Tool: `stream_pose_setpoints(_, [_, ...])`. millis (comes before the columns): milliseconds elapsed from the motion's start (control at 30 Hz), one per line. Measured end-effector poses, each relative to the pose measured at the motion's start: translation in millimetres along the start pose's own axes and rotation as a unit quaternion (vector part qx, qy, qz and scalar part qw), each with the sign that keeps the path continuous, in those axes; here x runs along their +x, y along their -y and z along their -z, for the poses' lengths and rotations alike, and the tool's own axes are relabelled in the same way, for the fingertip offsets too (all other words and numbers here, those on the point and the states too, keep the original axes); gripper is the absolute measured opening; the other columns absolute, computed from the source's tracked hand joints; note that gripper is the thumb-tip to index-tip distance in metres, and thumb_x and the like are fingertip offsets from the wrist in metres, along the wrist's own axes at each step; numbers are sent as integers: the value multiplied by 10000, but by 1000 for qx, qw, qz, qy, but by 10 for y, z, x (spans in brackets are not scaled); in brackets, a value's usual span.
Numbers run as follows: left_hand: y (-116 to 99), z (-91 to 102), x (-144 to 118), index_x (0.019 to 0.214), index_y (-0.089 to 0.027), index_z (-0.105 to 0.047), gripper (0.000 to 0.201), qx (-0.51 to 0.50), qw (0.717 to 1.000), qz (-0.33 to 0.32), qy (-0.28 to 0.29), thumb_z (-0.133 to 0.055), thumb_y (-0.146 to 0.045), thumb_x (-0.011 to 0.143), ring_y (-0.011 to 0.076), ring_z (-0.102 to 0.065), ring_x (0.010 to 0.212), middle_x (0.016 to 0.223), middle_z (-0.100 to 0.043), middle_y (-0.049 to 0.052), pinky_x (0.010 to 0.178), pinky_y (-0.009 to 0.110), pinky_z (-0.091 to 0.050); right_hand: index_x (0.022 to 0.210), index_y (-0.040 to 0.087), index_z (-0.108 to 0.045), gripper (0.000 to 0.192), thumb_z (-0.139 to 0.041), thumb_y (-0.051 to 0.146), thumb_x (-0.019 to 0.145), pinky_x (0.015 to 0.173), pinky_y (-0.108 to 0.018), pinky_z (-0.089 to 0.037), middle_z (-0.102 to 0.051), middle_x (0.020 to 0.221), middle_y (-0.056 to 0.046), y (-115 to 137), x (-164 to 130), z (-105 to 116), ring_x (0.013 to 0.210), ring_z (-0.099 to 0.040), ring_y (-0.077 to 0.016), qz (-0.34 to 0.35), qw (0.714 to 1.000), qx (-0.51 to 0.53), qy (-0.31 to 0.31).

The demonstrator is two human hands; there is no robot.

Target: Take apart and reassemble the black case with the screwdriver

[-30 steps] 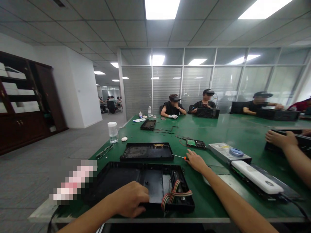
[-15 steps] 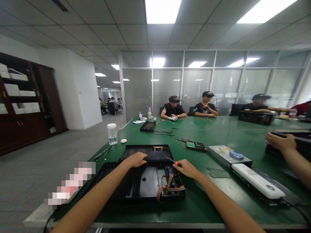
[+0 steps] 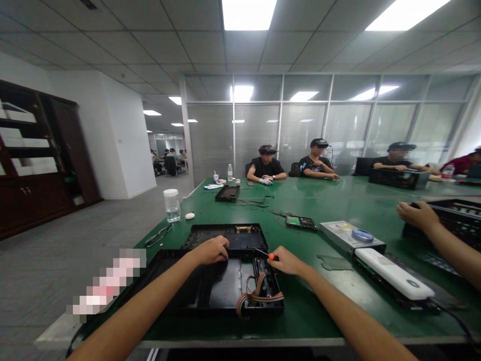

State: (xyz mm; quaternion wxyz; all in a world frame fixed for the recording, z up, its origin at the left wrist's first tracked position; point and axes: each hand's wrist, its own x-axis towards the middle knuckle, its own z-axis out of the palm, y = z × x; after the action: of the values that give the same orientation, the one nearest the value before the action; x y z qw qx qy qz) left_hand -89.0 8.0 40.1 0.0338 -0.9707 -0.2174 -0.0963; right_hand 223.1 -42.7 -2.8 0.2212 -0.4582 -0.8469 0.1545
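A black electronics casing (image 3: 221, 296) lies in front of me, with striped ribbon cables (image 3: 255, 296) spilling over its near right side. Behind it a flat black panel (image 3: 214, 235) carries a small brass-coloured part at its far edge. My left hand (image 3: 210, 250) is closed at the rim where casing and panel meet; its fingertips are partly hidden. My right hand (image 3: 287, 260) grips a screwdriver (image 3: 271, 256) with an orange collar. Its thin shaft slants up and left, the tip near the panel's right front edge; contact cannot be made out.
Tweezers (image 3: 159, 235), a clear jar (image 3: 172, 205) and a white oval object (image 3: 190, 216) lie on the left. Rightward are a green circuit board (image 3: 300, 222), a tape roll (image 3: 362, 234) and a long white device (image 3: 394, 273). A co-worker's hand (image 3: 421, 214) reaches in; others sit across the table.
My left fingers have curled further down at the casing's rim. The screwdriver's shaft has shifted slightly. A co-worker's hand on the right has moved left. The whole view has shifted a little.
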Motion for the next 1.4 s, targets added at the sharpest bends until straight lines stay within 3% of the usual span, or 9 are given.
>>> stream_pose_setpoints(167, [-43, -76, -52, 829, -207, -641, 131, 72, 996, -6, -43, -512, -230, 824, 172, -450, 962, 1013, -499, 48, 854, 272, -365, 513, 124, -566, 261, -470, 240, 725, 454, -177, -294, -495, 459, 35, -7, 5, 0, 436, -395, -72, -11, 1000, 21, 4])
stream_pose_setpoints(333, [-217, 8, 71, 916, -153, -553, 177, 125, 989, -4, -79, -382, -174, 878, 181, -466, 956, 1006, -525, 80, 835, 294, -376, 518, 127, -565, 297, -469, 282, 752, 451, -181, -289, -481, 456, 40, -9, 14, -8, 428, -389, -72, -2, 1000, 26, -4])
stream_pose_setpoints(400, [-306, 58, 209, 944, -148, -528, 187, 119, 991, 15, -64, -351, -165, 885, 168, -505, 871, 929, -553, 75, 779, 272, -399, 501, 132, -552, 346, -461, 329, 770, 464, -189, -289, -458, 444, 39, -13, 21, 23, 441, -385, -78, 1, 999, 6, -49])
stream_pose_setpoints(533, [-489, 54, 548, 953, -166, -520, 144, 87, 996, 1, 16, -416, -179, 853, 163, -557, 776, 832, -594, 49, 690, 237, -424, 521, 140, -572, 428, -407, 403, 816, 525, -214, -323, -512, 472, 10, -77, 22, 146, 496, -446, -108, -20, 984, -12, -175])
stream_pose_setpoints(633, [-589, -43, 752, 998, -182, -526, 186, 50, 998, 5, 33, -490, -195, 815, 162, -582, 762, 831, -620, 37, 658, 220, -432, 542, 146, -586, 438, -396, 423, 822, 540, -223, -330, -544, 499, 2, -152, 5, 209, 508, -473, -120, -33, 977, -21, -210])
stream_pose_setpoints(833, [-563, -315, 837, 879, -162, -639, 131, -74, 997, 4, -30, -536, -172, 798, 122, -604, 826, 867, -663, 20, 781, 180, -415, 539, 151, -578, 433, -391, 414, 828, 539, -221, -326, -532, 492, 14, -177, -4, 174, 489, -454, -110, -11, 983, -40, -180])
stream_pose_setpoints(967, [-517, -431, 772, 928, -152, -658, 189, -150, 986, 5, -70, -506, -192, 822, 105, -606, 864, 913, -668, 32, 813, 162, -411, 544, 149, -578, 435, -391, 421, 826, 541, -226, -326, -535, 496, 8, -138, -3, 179, 499, -458, -115, -13, 982, -41, -182])
stream_pose_setpoints(1300, [-534, -427, 711, 966, -163, -650, 226, -134, 990, 12, -49, -473, -148, 826, 115, -596, 906, 954, -660, 30, 847, 192, -404, 569, 142, -575, 424, -388, 427, 823, 564, -241, -334, -537, 519, -1, -93, 19, 143, 534, -465, -127, -28, 988, -28, -148])
stream_pose_setpoints(1400, [-521, -421, 690, 955, -165, -653, 224, -123, 992, 6, -41, -488, -134, 806, 115, -596, 890, 943, -661, 26, 830, 188, -407, 664, 148, -580, 312, -456, 411, 778, 568, -243, -347, -542, 580, 7, -90, 19, 151, 562, -461, -128, -31, 993, -4, -110])
